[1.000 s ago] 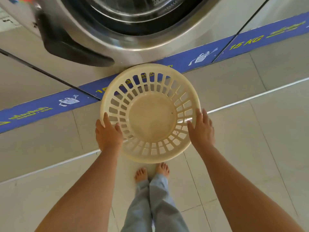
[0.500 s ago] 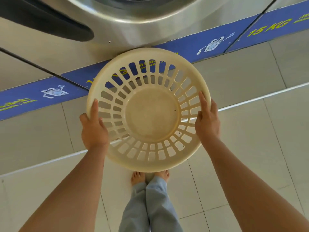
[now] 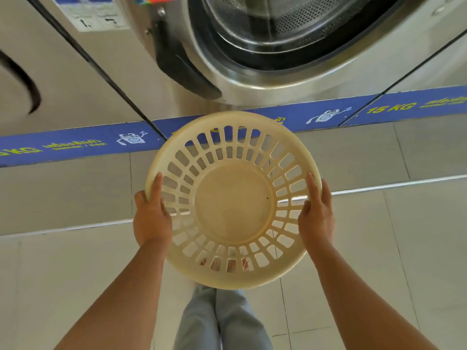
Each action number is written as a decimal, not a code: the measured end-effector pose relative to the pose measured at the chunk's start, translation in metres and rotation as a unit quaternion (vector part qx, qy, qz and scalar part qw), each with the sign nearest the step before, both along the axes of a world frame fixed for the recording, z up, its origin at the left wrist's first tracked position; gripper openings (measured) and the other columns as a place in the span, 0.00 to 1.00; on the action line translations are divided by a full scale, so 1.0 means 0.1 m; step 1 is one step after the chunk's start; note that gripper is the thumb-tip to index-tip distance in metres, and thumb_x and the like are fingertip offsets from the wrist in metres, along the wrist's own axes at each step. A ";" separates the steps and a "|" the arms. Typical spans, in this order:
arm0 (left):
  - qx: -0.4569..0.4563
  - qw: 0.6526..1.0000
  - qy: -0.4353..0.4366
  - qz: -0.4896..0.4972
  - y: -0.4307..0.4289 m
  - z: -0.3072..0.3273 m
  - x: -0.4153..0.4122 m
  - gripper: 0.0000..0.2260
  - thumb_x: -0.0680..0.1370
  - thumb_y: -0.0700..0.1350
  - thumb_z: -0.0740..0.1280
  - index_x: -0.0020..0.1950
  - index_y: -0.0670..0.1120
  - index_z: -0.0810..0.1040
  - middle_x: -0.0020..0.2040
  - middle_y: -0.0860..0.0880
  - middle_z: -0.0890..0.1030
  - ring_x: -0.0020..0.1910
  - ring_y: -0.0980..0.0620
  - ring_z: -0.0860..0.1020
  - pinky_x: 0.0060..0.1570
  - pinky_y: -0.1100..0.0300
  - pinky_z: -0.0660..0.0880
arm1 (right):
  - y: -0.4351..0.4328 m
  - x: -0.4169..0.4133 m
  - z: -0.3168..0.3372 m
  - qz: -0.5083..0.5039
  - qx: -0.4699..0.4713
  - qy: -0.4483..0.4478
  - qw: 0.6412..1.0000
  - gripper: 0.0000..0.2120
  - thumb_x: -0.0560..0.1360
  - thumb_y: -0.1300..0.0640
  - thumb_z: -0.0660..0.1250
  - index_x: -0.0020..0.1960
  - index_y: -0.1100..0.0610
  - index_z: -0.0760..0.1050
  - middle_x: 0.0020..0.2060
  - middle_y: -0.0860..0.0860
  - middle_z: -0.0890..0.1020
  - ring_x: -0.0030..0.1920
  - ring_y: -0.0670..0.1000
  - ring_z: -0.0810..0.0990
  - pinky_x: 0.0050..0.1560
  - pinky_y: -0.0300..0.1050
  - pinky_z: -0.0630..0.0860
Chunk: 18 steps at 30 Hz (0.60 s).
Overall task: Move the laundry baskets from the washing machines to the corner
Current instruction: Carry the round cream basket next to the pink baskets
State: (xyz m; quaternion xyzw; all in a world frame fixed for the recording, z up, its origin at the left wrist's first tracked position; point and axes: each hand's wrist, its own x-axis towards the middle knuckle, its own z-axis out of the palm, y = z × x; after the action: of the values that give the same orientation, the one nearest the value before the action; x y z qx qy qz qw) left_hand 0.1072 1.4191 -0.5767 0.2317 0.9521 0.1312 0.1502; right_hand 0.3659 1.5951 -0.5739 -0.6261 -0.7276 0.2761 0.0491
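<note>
A round cream plastic laundry basket with slotted sides (image 3: pixel 233 198), empty, held level in the air above the pale tiled floor (image 3: pixel 417 248). The left hand (image 3: pixel 151 218) grasps the rim on one side and the right hand (image 3: pixel 317 215) grasps the opposite side, thumbs lying over the rim. Directly behind the basket stands a stainless-steel front-loading washing machine (image 3: pixel 177 59), its round door opening showing a perforated drum (image 3: pixel 290 18). A blue strip with yellow lettering and washer cartoons (image 3: pixel 75 145) runs along the machine bases; the basket's far rim overlaps it. Bare toes (image 3: pixel 243 265) show through the near slots, and light blue trouser legs (image 3: pixel 222 322) appear below.
</note>
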 end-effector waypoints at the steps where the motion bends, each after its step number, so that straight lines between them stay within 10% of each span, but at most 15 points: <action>1: 0.001 1.000 -0.001 0.008 -0.10 0.12 -0.02 0.26 0.81 0.42 0.59 0.77 0.59 0.58 0.59 0.40 0.68 0.40 0.39 0.77 0.40 0.43 0.77 | -0.06 -0.05 0.13 0.010 0.001 -0.001 1.000 0.31 0.80 0.66 0.57 0.76 0.42 0.56 0.77 0.49 0.57 0.48 0.46 0.70 0.37 0.36 0.71; 11: 0.002 0.989 -0.010 0.148 -1.49 1.16 -0.30 0.24 0.82 0.43 0.56 0.76 0.62 0.58 0.63 0.42 0.68 0.41 0.35 0.77 0.41 0.44 0.74 | -0.90 -0.82 1.17 0.119 0.005 0.007 0.993 0.32 0.79 0.67 0.56 0.76 0.43 0.55 0.77 0.49 0.57 0.55 0.59 0.78 0.46 0.53 0.79; 18: 0.023 0.963 -0.005 0.267 -2.91 1.59 -0.58 0.25 0.82 0.43 0.55 0.75 0.64 0.57 0.61 0.46 0.67 0.33 0.45 0.72 0.35 0.54 0.69 | -1.92 -1.63 1.62 0.216 0.016 0.025 0.976 0.31 0.78 0.67 0.55 0.76 0.43 0.55 0.76 0.48 0.59 0.57 0.59 0.77 0.47 0.47 0.71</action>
State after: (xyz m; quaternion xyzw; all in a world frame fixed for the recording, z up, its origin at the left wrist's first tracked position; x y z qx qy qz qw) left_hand 0.0496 1.1282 -0.4180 -0.0284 0.9754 0.1897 0.1086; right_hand 0.2033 1.4028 -0.4121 -0.4465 -0.8482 0.2845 0.0165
